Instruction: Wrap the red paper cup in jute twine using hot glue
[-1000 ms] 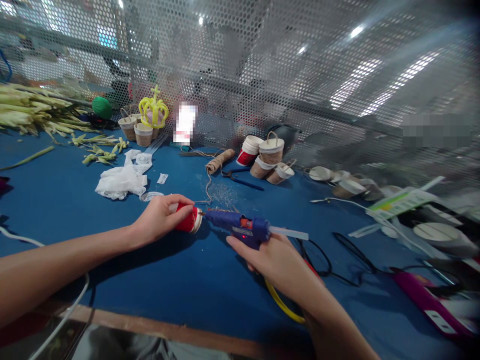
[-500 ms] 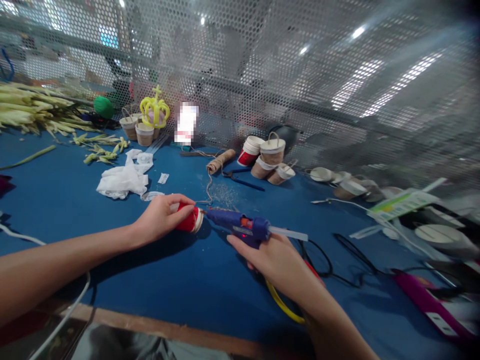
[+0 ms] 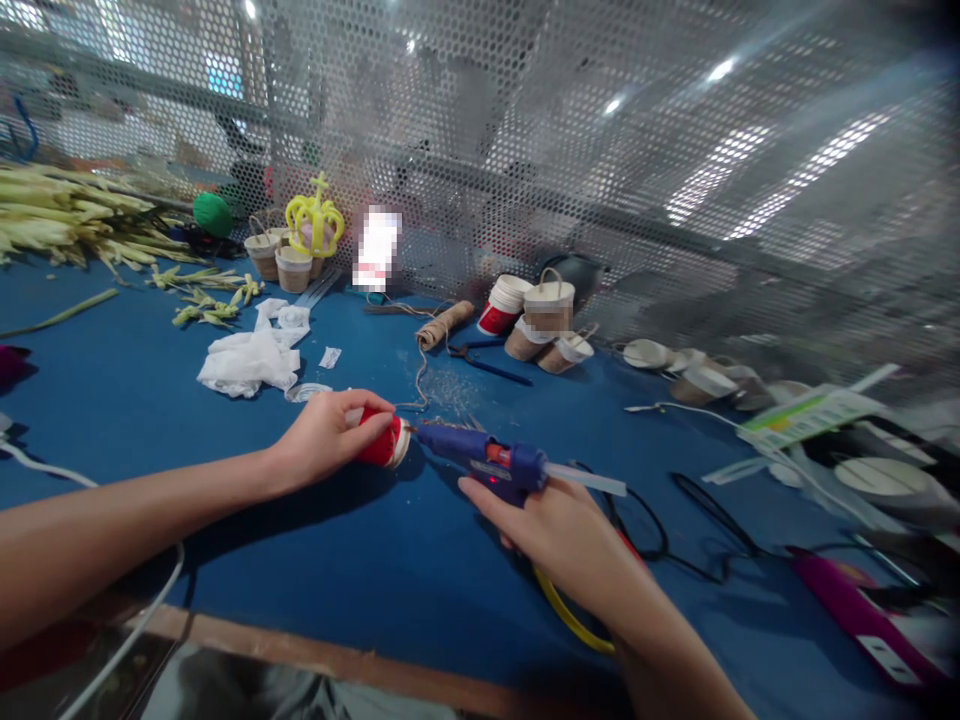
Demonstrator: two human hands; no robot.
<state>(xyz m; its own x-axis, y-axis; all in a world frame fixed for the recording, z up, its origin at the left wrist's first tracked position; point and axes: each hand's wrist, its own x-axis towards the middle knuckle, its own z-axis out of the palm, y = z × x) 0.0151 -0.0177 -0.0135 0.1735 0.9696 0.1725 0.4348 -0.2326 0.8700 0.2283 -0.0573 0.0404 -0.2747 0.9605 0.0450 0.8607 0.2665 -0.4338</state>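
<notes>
I see the left hand (image 3: 322, 440) pinching the cup (image 3: 381, 445), its long axis left to right, white end (image 3: 401, 446) just beside the nozzle (image 3: 415, 429) of the glue gun (image 3: 480, 455), which the right hand (image 3: 551, 530) clasps, fingers curled.

Cool, moderate indoor light. Bright spots (image 3: 721, 70) glare at perforated panel (image 3: 450, 130), up and right of person's right fingers (image 3: 484, 498). Soft dark shadow (image 3: 315, 505) on near side of left fingers (image 3: 367, 400). Screen (image 3: 377, 248) beyond them pixelated, white. Far right of fingers: blurred, stretched purple strip (image 3: 844, 605), blackened corner above.
</notes>
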